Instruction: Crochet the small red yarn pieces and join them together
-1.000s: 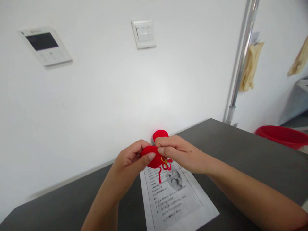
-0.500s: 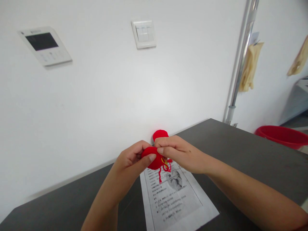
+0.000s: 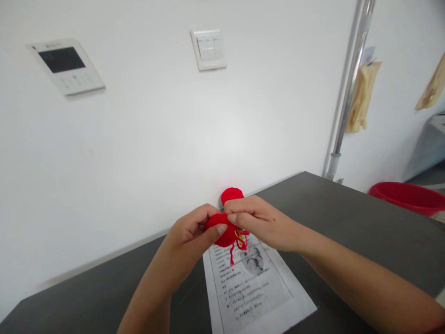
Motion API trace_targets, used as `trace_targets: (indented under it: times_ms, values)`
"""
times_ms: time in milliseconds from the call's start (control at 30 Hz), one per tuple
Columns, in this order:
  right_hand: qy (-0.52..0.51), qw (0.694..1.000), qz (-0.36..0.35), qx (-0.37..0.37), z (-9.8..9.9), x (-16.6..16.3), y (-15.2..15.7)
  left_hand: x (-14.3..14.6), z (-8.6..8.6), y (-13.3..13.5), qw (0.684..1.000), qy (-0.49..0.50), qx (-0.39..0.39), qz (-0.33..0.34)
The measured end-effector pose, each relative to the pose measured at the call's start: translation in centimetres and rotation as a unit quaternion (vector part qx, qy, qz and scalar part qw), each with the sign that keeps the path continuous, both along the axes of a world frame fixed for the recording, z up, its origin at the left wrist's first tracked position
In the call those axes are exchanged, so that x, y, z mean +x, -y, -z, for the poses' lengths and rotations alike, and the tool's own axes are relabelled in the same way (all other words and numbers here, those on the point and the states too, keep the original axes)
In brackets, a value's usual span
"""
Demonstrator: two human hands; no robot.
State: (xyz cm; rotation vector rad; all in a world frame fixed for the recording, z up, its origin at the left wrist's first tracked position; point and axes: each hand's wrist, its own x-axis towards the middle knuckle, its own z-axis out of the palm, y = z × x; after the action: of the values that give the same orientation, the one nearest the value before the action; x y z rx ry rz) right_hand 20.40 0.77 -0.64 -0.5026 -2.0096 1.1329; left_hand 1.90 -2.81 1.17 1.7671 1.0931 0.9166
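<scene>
A small rounded red yarn piece (image 3: 227, 239) is held up between both hands, above a printed sheet. My left hand (image 3: 191, 232) is closed on its left side, the thumb pressed flat across the front. At the upper right edge my right hand (image 3: 260, 222) pinches the same piece with thumb and curled forefinger. A small yellow loop (image 3: 238, 233) and loose red yarn ends (image 3: 232, 255) hang below the right fingers. Behind the hands, a round red bundle (image 3: 232, 194) rests by the wall, partly hidden by my right hand.
A printed paper (image 3: 257, 301) with a grey picture lies on the dark table (image 3: 313, 208). The white wall carries a switch panel (image 3: 210, 48) and an intercom screen (image 3: 62, 59). At right are a metal pole (image 3: 349, 88), hanging yellowish gloves (image 3: 363, 97) and a red basin (image 3: 406, 197).
Both hands keep their grip in nearly the same place. The red piece has shifted very slightly right and down, and the yellow loop shows a little less.
</scene>
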Motion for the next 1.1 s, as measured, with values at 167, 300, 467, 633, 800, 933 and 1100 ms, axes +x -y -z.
trace_targets:
  times_ms: [167, 300, 467, 633, 800, 933, 1100]
  values:
    - [-0.033, 0.999, 0.019, -0.001, 0.0, -0.05, 0.1, 0.02, 0.33, -0.13, 0.999, 0.047, -0.003, -0.027]
    - [-0.025, 0.999, 0.025, -0.011, 0.02, 0.03, 0.06, -0.04, 0.48, -0.15, 0.997, 0.068, 0.005, -0.029]
    - [-0.018, 1.0, 0.024, -0.01, -0.05, 0.15, 0.09, 0.0, 0.35, 0.02, 0.997, 0.071, 0.004, -0.029]
    - [-0.025, 1.0, 0.015, 0.003, -0.08, 0.08, 0.14, -0.03, 0.24, 0.17, 0.998, 0.061, -0.007, -0.03]
    - [-0.02, 1.0, 0.011, 0.003, 0.05, 0.1, 0.01, 0.08, 0.1, 0.31, 0.998, 0.039, 0.013, -0.04]
    - [-0.015, 1.0, 0.006, 0.005, 0.04, 0.17, -0.13, 0.13, -0.01, 0.34, 0.999, 0.024, 0.023, -0.042]
    - [-0.018, 1.0, 0.003, 0.006, 0.05, 0.11, -0.24, -0.01, -0.03, 0.31, 0.999, 0.013, 0.027, -0.038]
